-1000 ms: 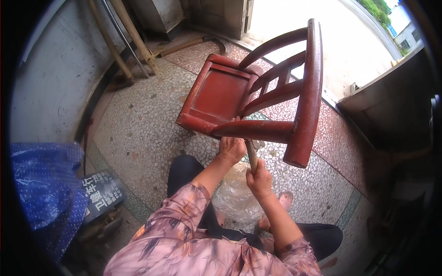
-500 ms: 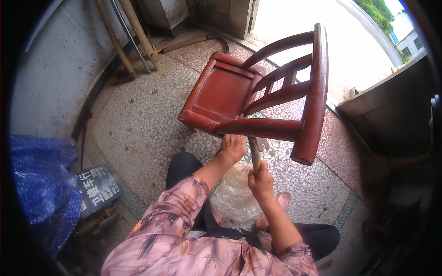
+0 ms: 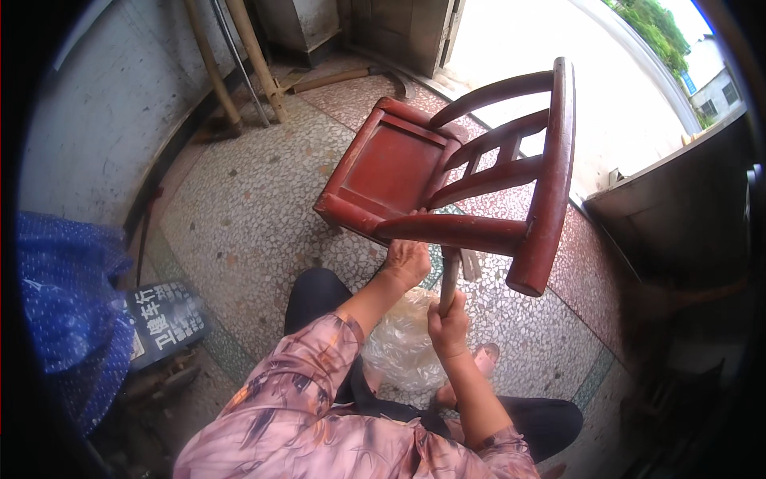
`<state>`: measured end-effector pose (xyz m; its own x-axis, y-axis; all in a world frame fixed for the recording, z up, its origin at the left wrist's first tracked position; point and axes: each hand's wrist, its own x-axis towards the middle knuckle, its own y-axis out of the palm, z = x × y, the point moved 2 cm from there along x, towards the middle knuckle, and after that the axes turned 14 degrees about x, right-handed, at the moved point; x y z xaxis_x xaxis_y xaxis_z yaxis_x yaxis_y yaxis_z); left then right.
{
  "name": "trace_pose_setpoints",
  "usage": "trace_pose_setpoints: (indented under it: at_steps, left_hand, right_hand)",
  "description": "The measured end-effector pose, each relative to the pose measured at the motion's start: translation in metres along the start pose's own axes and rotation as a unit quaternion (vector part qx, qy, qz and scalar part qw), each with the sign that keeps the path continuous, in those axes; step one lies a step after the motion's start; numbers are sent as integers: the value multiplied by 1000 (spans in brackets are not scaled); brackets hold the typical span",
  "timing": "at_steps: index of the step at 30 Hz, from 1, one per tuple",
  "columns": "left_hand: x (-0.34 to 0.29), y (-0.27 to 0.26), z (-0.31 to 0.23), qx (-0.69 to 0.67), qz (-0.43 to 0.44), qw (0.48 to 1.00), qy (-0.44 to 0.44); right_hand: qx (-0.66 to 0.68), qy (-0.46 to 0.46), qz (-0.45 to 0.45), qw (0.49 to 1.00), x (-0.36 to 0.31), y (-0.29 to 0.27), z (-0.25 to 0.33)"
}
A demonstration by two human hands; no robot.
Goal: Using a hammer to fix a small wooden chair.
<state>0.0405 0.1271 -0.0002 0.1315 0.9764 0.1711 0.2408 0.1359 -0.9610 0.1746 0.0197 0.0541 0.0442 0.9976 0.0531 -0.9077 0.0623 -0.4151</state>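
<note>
A red wooden chair (image 3: 395,172) stands before me, its seat at left and its curved back reaching to the right. My left hand (image 3: 408,262) grips the chair near the joint of seat and back, fingertips showing beyond the nearest back rail. Closed round a wooden handle, my right hand (image 3: 448,326) holds a hammer (image 3: 449,279). The upper end of the hammer is beneath that rail and partly hidden, with a forked claw showing to its right. Whether the hammer touches the chair I cannot tell.
Between my feet lies a clear plastic bag (image 3: 405,339) on the speckled floor. A sickle (image 3: 343,78) and several long poles (image 3: 257,60) are by the far wall. At left are a blue cloth (image 3: 68,295) and a dark printed board (image 3: 166,321). A doorway opens at upper right.
The view has shifted slightly, so the chair appears a little lower and farther right. The hammer's head end has swung slightly right. Both hands keep their holds.
</note>
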Motion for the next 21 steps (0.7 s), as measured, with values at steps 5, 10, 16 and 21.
trace_pose_setpoints:
  at_steps: [5,10,16,21]
  left_hand:
    - [-1,-3,2,-8,-14,1000,3]
    - [-1,-1,3,16,0,1000,-1]
    - [-2,-2,0,-2,-12,1000,4]
    - [-1,-4,1,38,3,999,1]
  right_hand:
    - [-39,21,36,998,9,-3,6]
    - [25,-49,-21,998,2,-7,14]
    - [-88,14,50,995,7,-3,-10]
    - [23,-32,-12,999,2,-11,5]
